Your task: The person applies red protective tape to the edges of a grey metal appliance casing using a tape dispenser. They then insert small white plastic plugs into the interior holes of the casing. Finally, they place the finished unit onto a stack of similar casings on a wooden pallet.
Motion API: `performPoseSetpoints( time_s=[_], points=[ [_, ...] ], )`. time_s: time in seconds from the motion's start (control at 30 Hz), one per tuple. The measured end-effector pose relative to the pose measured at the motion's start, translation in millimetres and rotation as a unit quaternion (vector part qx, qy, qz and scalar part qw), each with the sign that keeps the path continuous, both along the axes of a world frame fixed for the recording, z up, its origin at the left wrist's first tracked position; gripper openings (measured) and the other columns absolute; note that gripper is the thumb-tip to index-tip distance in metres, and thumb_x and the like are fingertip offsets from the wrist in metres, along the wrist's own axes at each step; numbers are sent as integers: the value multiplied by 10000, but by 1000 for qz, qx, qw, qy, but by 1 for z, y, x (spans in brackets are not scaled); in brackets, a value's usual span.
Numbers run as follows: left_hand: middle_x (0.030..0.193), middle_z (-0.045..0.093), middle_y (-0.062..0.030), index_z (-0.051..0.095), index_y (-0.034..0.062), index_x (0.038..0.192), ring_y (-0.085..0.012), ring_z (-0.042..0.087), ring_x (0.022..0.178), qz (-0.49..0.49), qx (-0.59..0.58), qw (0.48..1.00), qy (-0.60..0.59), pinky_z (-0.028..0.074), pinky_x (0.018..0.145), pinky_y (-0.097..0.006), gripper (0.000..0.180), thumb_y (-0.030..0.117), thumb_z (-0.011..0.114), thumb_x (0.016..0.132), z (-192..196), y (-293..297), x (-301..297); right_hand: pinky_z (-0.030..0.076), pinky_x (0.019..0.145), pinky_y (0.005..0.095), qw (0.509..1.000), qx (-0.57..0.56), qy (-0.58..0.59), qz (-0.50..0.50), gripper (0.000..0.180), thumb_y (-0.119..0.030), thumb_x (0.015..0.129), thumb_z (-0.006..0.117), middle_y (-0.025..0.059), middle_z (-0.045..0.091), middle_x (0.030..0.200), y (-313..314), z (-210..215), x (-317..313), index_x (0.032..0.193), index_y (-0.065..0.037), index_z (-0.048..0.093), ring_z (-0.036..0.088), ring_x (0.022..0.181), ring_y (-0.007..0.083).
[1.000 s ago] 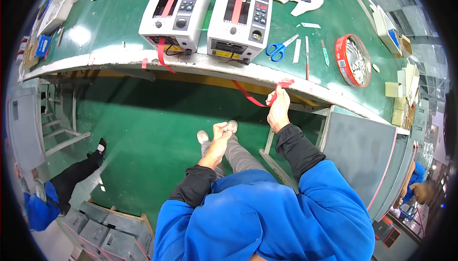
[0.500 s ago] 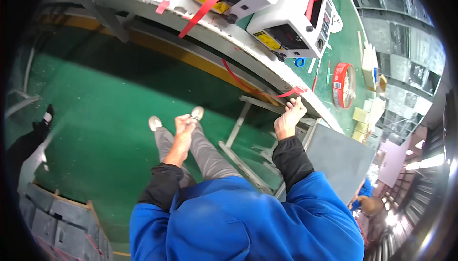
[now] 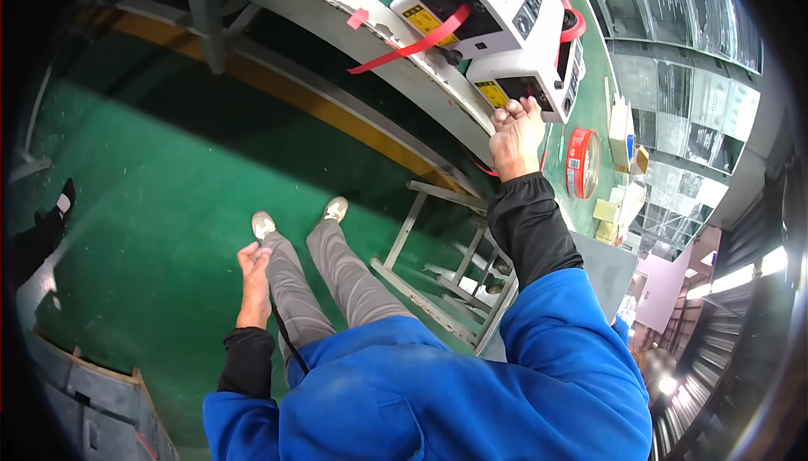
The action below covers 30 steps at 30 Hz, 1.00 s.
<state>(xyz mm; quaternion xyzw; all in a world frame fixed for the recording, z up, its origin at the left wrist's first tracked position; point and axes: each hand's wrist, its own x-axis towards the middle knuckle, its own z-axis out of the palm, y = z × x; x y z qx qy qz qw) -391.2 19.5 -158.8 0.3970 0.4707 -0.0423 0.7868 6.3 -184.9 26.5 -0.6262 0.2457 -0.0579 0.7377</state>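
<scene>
My right hand (image 3: 517, 138) is raised at the front of the nearer white tape dispenser (image 3: 549, 82), its fingers curled in at the dark outlet. A bit of red shows just above the fingertips; whether they grip it I cannot make out. Below that hand, a piece of red tape (image 3: 480, 163) hangs by the bench edge. Low on the left, over the floor, my left hand (image 3: 255, 286) is closed with its fingertips together. What it holds is too small to tell. A thin black cord (image 3: 289, 341) runs beside its wrist toward my jacket.
A second white tape dispenser (image 3: 471, 2) has a long red tape strip (image 3: 412, 47) out of its front. On the green bench (image 3: 581, 234) lie a red-rimmed roll (image 3: 582, 164) and small boxes (image 3: 623, 137). Under the bench edge is a metal frame (image 3: 412, 225).
My right hand has moved from the red strip at the bench edge up to the nearer dispenser's outlet. My left hand has dropped left and nearer my body. The view has shifted.
</scene>
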Motion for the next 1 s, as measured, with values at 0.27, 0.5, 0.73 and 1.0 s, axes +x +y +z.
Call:
performPoseSetpoints(
  time_s=[0.27,0.5,0.73,1.0],
  points=[
    [1086,503,-81,350,48,1211,-150,442,1082,28,-18,999,26,280,1006,-308,315,114,458,923,-2,8,-24,356,522,309,1000,14,16,10,173,-281,891,468,32,481,663,2,-2,6,897,-115,417,411,516,195],
    [1066,517,-42,370,50,1210,-144,418,1045,33,-17,999,-4,268,963,-312,364,210,490,907,-11,-1,-20,317,482,287,999,42,22,25,183,-249,876,450,19,446,627,1,0,10,781,-101,402,375,487,173],
    [1059,514,-49,373,46,1198,-134,434,1063,46,-17,999,6,286,972,-308,312,142,460,914,-12,-2,-20,246,444,274,996,78,1,39,256,-175,855,449,-4,347,564,7,6,10,626,-123,347,294,454,136],
    [1045,489,-65,348,38,1190,-146,442,1057,30,-11,999,33,271,1012,-315,293,53,430,909,-7,-5,-17,236,440,277,990,137,10,19,268,-133,845,440,-7,292,546,6,11,14,605,-124,321,267,446,129]
  ],
)
